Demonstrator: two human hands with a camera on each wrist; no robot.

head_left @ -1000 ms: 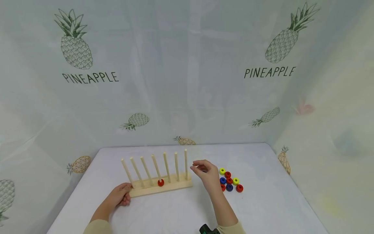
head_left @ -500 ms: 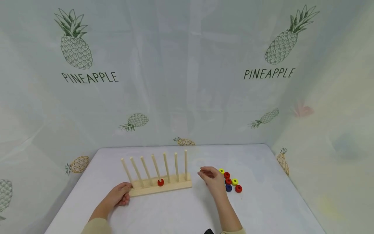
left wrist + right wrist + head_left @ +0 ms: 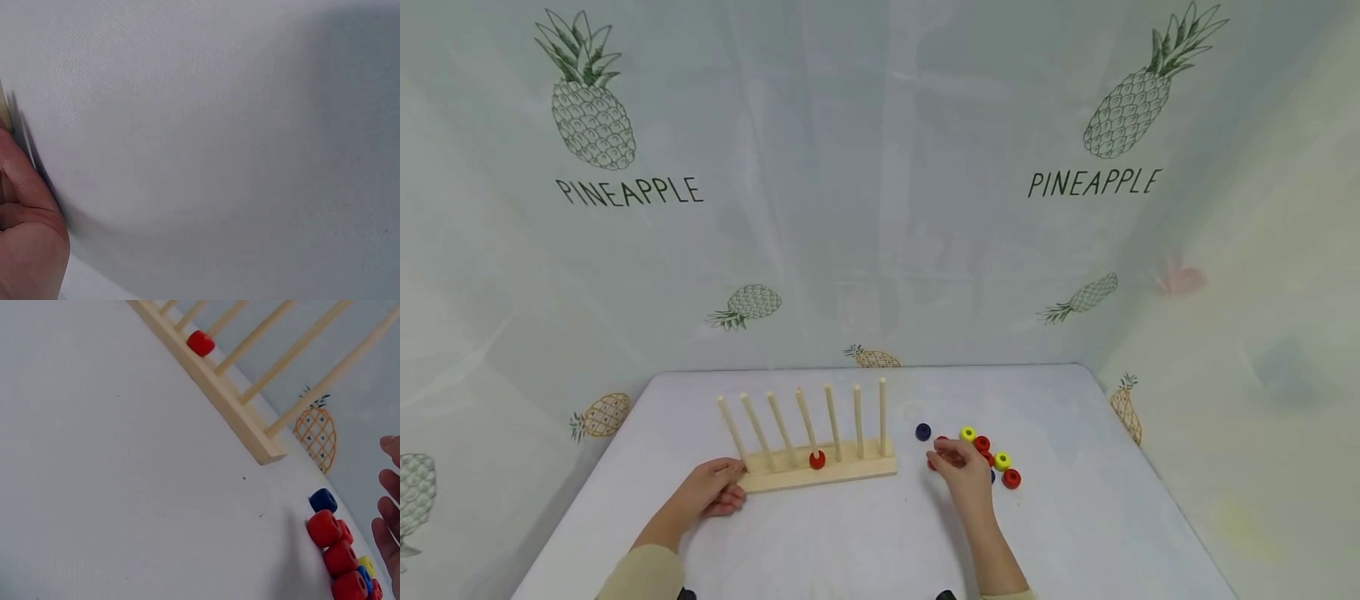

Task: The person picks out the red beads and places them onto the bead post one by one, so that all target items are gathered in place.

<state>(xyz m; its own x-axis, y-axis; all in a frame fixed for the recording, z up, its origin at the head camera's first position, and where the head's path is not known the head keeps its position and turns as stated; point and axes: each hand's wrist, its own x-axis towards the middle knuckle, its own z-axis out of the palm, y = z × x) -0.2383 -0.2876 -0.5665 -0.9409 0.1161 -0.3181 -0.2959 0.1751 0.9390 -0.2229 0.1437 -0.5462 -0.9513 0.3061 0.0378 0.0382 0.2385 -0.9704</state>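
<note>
A wooden peg rack [image 3: 850, 472] with several upright pegs stands left of the table's middle. One red bead [image 3: 817, 460] sits at the foot of its middle peg. My left hand [image 3: 711, 489] grips the rack's left end; in the left wrist view, that hand [image 3: 28, 231] shows only at the edge. Above the loose beads hovers my right hand [image 3: 966, 479], fingers loosely bent, with nothing visibly held. Its fingers [image 3: 392, 481] appear apart from the beads in the right wrist view. A navy bead [image 3: 922, 432] lies between rack and hand; red beads are partly hidden beneath the fingers.
Right of my right hand lie loose beads, including a yellow bead [image 3: 1002, 462] and a red bead [image 3: 1012, 479]. A white cloth covers the table [image 3: 820, 542]. Behind it hangs a curtain [image 3: 865, 208] printed with pineapples.
My right hand has moved right and slightly down, away from the rack's right end toward the beads. The navy bead now shows beside it. My left hand keeps its hold on the rack.
</note>
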